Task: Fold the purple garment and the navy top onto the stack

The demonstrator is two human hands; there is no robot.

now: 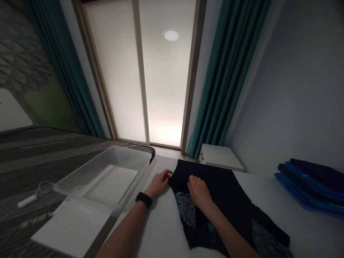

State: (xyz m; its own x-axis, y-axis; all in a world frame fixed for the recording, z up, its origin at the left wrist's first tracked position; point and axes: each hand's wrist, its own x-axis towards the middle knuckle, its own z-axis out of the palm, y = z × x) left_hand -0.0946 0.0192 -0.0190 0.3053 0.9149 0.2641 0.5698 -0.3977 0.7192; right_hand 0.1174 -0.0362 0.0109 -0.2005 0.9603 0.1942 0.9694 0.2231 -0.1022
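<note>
A dark navy garment (223,182) with paisley-patterned panels lies spread on a white tabletop (161,229). My left hand (160,183), with a black watch (143,199) on its wrist, is at the garment's left edge. Its bent fingers close on the cloth there, though the thumb is mostly hidden. Over the upper left part of the garment rests my right hand (199,191), fingers curled in. What those fingers hold, if anything, is hidden beneath them. My right forearm covers some of the cloth's lower part.
Left of the tabletop stands a translucent plastic bin (118,206) beside a white panel (72,227). A white cable adapter (27,201) lies farther left. Folded blue and purple clothes (311,186) are stacked at the right. A white cabinet (221,156) stands beyond the far edge.
</note>
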